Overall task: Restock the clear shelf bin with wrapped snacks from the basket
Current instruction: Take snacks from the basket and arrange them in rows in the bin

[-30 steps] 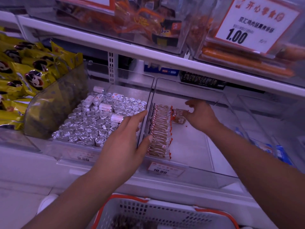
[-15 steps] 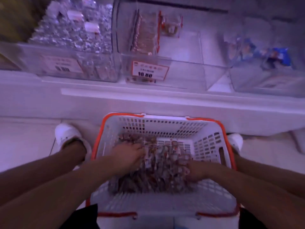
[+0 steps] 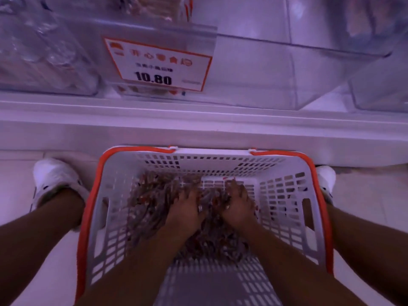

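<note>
A white slotted basket with an orange rim stands on the floor against the shelf base. A heap of wrapped snacks in clear and red wrappers lies in it. My left hand and my right hand are both down in the heap, side by side, fingers curled into the wrappers. How many packs each hand holds is hidden. Above, the clear shelf bin carries a price tag reading 10.80; a few of the same snacks show at its back left.
A neighbouring clear bin of foil-wrapped pieces stands at the left, another clear bin at the right. The white shelf ledge runs just above the basket. My white shoes flank the basket on the pale floor.
Both hands left the shelf bin and dropped into the basket. Since half a second ago they have drawn closer together in the snack heap, and the view has moved nearer.
</note>
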A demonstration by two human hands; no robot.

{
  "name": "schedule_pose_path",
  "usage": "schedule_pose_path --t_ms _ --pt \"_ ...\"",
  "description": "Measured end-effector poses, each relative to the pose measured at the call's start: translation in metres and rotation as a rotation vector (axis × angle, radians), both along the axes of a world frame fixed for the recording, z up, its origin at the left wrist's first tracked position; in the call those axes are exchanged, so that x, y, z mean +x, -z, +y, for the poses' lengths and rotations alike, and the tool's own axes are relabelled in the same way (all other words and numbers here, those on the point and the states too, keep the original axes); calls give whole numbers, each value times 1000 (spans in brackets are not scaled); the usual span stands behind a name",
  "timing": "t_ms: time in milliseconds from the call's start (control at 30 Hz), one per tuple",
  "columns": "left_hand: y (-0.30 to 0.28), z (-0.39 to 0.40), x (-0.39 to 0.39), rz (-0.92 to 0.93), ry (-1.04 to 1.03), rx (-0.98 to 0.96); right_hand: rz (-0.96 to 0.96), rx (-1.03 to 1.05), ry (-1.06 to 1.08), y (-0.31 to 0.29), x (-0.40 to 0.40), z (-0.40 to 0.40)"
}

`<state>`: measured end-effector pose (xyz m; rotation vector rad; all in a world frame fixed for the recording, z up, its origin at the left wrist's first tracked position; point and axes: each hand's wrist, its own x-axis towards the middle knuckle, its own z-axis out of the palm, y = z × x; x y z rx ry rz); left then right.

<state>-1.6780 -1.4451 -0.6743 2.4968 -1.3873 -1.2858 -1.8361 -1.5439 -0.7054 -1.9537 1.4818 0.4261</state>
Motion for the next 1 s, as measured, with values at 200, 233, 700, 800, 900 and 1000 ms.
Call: schedule_pose_path --t_ms 200,233,700,800,900,1000 --pt "23 -19 9 -37 -9 64 150 15 -167 11 13 -11" --pt "25 -24 7 -28 22 90 154 -15 -233 9 18 -6" --pt "15 0 32 93 -51 -187 -331 419 59 9 49 16" --pt "22 1 41 -18 26 -66 -369 457 163 11 63 24" --pt "26 3 45 -53 197 -51 -370 441 322 9 76 24" --pt "19 8 51 199 -7 -181 -377 352 399 9 87 23"
